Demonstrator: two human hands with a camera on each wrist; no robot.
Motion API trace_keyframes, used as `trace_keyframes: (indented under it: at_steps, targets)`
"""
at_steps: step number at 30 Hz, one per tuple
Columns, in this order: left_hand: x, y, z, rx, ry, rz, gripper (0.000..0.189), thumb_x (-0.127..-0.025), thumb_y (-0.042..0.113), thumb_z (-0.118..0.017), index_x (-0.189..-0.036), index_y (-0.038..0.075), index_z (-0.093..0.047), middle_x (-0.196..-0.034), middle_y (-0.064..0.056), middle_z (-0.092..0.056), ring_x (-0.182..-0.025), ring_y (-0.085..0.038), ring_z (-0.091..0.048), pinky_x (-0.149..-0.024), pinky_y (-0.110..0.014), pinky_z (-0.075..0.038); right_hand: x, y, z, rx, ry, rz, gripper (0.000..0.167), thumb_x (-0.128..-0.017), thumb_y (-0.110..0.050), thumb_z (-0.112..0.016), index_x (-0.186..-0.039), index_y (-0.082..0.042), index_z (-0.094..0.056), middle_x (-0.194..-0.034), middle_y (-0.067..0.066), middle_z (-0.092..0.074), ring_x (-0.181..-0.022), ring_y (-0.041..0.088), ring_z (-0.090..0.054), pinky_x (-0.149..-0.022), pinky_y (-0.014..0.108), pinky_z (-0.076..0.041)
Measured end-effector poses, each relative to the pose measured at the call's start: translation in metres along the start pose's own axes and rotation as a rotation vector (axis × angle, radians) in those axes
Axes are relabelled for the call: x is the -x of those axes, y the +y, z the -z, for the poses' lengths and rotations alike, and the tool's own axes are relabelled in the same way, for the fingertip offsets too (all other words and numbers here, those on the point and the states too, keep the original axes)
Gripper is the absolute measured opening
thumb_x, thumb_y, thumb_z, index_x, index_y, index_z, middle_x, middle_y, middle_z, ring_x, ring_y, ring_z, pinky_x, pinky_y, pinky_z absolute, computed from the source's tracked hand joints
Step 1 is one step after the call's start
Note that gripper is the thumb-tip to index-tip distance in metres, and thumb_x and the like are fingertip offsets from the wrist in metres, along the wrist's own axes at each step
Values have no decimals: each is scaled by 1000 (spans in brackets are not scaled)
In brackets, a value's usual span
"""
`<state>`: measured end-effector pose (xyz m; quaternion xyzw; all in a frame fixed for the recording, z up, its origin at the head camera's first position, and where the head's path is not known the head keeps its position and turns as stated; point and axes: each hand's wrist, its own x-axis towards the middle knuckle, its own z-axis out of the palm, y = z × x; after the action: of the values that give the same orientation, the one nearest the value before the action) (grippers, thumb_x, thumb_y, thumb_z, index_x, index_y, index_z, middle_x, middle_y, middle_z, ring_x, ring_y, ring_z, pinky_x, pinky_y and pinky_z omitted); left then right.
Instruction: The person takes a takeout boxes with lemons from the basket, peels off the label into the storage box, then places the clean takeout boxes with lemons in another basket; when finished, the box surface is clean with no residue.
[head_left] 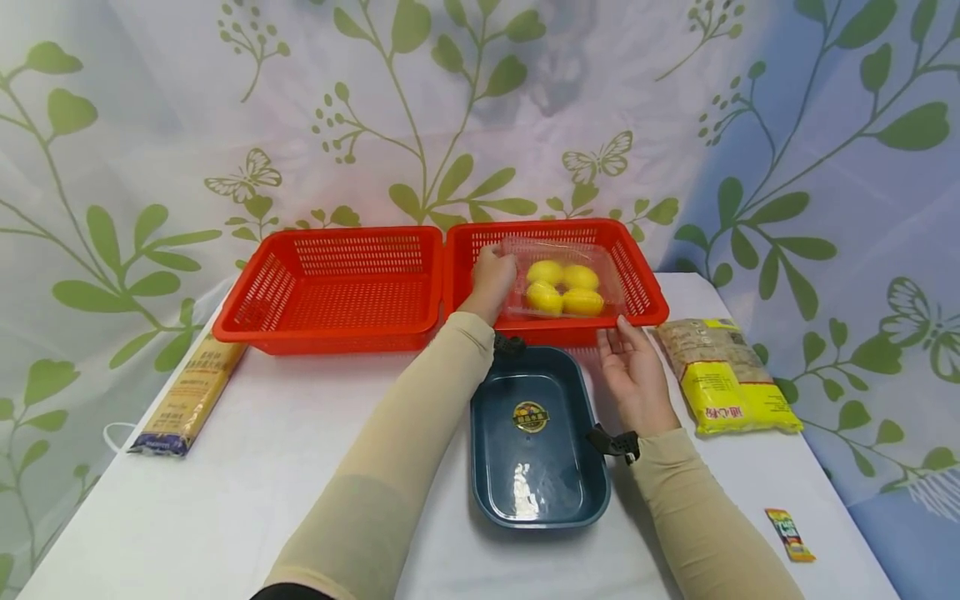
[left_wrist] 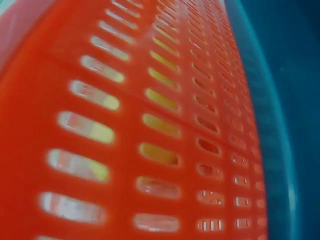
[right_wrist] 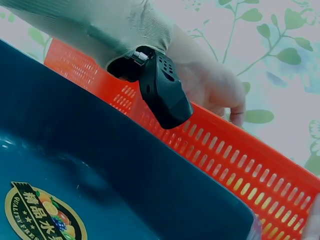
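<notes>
A clear plastic box [head_left: 609, 287] of several yellow lemons [head_left: 564, 287] is in the right red basket [head_left: 645, 283]. My left hand [head_left: 491, 279] reaches over that basket's front rim and grips the box at its left end; its fingertips are partly hidden. Palm up and fingers extended, my right hand [head_left: 633, 375] is at the basket's front right, fingertips by the rim below the box's corner. In the right wrist view, the left hand [right_wrist: 210, 85] bends over the basket. The left wrist view shows yellow through the slotted red wall [left_wrist: 125, 115].
A blue tray [head_left: 528, 492] stands between my forearms, before the baskets. The left red basket [head_left: 345, 304] adjoins the right one. A long gold packet [head_left: 187, 396] lies far left. To the right are a yellow-and-clear bag [head_left: 727, 379] and a small wrapped packet [head_left: 789, 535].
</notes>
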<state>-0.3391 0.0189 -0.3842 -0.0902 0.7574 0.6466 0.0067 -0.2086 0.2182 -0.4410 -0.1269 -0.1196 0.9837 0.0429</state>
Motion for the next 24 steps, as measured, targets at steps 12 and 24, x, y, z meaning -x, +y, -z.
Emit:
trace_keyframes:
  at_steps: [12, 24]
  targets:
    - [1, -3, 5, -139, -18, 56, 54, -104, 18, -59, -154, 9, -41, -128, -11, -56, -108, -28, -57, -91, -41, -56, 0, 3, 0, 19, 15, -1, 76, -100, -3, -71, -163, -28, -36, -159, -3, -47, -149, 17, -36, -106, 34, -48]
    - [33, 57, 51, -449, 36, -374, 61, -103, 22, -60, -159, 8, -40, -161, -8, -39, -144, -27, -39, -116, -39, -38, 4, 0, -2, 64, -6, 30, 77, -101, -2, -69, -163, -25, -29, -158, 0, -45, -147, 17, -36, -109, 35, -46]
